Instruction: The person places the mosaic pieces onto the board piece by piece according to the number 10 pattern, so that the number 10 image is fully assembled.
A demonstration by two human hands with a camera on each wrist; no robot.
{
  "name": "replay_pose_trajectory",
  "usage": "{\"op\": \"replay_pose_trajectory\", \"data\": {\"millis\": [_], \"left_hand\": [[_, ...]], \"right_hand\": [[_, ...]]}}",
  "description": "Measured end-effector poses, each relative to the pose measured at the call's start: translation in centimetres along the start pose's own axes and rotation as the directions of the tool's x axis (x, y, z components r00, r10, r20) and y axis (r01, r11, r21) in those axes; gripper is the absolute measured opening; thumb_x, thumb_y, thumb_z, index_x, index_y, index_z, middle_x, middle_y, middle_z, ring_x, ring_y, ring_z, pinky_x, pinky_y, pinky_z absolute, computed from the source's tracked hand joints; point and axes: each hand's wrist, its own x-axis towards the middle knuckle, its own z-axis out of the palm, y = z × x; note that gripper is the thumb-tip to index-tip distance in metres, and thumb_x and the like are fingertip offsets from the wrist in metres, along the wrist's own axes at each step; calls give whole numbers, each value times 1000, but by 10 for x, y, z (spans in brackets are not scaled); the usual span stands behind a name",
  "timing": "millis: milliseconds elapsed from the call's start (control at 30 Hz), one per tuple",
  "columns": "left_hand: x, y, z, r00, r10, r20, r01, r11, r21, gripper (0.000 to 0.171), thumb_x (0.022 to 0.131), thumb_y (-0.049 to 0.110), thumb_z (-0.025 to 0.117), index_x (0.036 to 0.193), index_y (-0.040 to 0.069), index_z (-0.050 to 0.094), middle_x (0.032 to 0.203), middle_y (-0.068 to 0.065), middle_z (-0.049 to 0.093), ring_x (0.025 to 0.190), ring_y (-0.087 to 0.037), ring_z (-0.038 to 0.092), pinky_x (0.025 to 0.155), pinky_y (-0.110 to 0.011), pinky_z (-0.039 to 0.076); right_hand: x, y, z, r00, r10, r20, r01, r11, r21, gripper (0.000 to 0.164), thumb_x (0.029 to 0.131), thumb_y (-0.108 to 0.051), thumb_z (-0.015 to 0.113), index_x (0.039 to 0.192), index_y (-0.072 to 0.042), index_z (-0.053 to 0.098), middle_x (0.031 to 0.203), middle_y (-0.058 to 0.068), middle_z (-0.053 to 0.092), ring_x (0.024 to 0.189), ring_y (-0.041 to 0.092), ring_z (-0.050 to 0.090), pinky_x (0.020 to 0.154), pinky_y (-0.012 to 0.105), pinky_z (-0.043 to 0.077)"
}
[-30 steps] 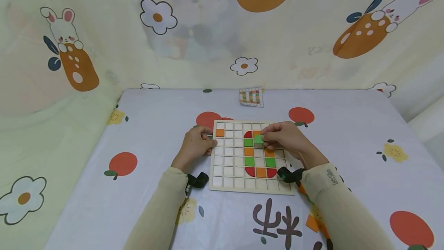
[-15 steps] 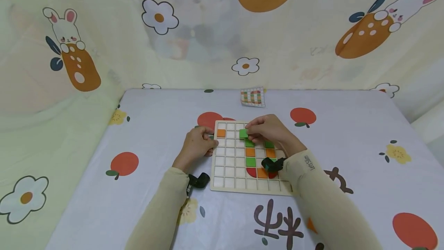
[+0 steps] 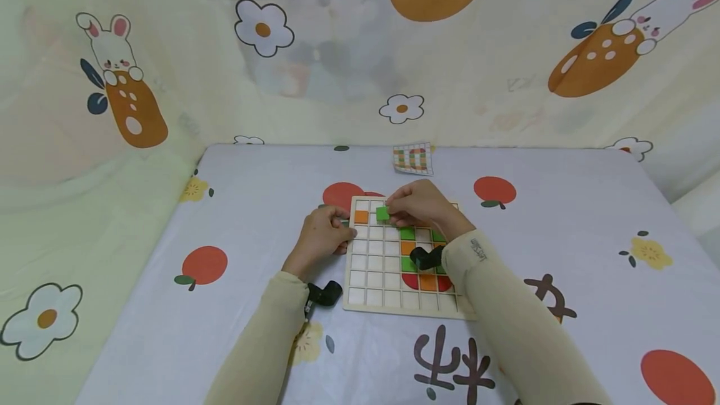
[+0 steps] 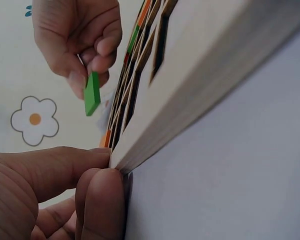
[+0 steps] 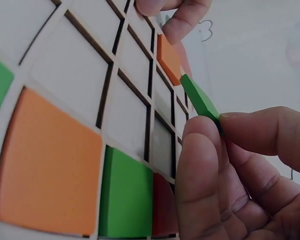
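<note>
My right hand (image 3: pixel 420 205) pinches a square green tile (image 3: pixel 382 213) between thumb and fingers. It holds the tile raised over the back rows of the wooden grid board (image 3: pixel 374 281), right of an orange tile (image 3: pixel 361 217). The right wrist view shows this green tile (image 5: pixel 200 97) tilted and apart from the grid. My left hand (image 3: pixel 317 239) pinches the board's left edge, with thumb and fingertip on the rim (image 4: pixel 135 150) in the left wrist view. Green, orange and red pieces sit in the board's right part, some hidden under my right arm.
A small printed card (image 3: pixel 413 159) with a coloured grid pattern lies behind the board near the table's back edge. The tablecloth (image 3: pixel 270 205) bears printed fruit and flowers. A patterned curtain (image 3: pixel 332 80) hangs behind the table.
My right hand has carried the green tile leftward and slightly back across the board, toward the orange tile. My left hand keeps its hold on the board's edge.
</note>
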Motion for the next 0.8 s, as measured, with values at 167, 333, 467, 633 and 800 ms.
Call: {"op": "replay_pose_trajectory", "data": {"millis": [167,333,467,633,800], "left_hand": [[0,0,-1,1000,8,1,-8,1000,9,35,92,5,79,124,1,65,82,-8,62,54,-13,63,53,-24,58],[0,0,-2,998,55,33,-56,998,40,45,93,5,76,137,8,64,79,-7,59,52,-12,60,53,-24,56],[-1,1,-2,996,73,59,-77,994,75,45,94,5,75,138,12,66,77,-6,58,52,-11,59,52,-22,52],[-2,3,-3,996,66,59,-70,994,79,42,94,5,75,135,11,67,77,-6,58,52,-12,58,52,-21,50],[-2,2,-2,997,57,51,-61,996,70,43,94,5,76,136,10,66,77,-6,58,52,-11,58,52,-21,51]], "right_hand": [[6,0,4,1000,-7,5,7,1000,-26,20,100,-12,69,112,4,72,82,9,74,67,15,70,67,27,63],[5,0,7,1000,-8,10,8,1000,-29,20,101,-10,68,112,5,72,80,9,73,66,15,70,66,27,63],[3,-1,8,1000,-9,8,10,1000,-29,20,100,-11,68,112,5,72,79,9,72,66,15,69,65,27,62],[2,-1,10,1000,0,3,0,1000,-26,20,101,-11,68,112,5,71,80,9,72,67,15,70,65,27,62],[1,-2,11,1000,2,-4,-2,1000,-28,19,101,-11,68,111,4,71,81,8,73,67,15,70,66,27,62]]}}
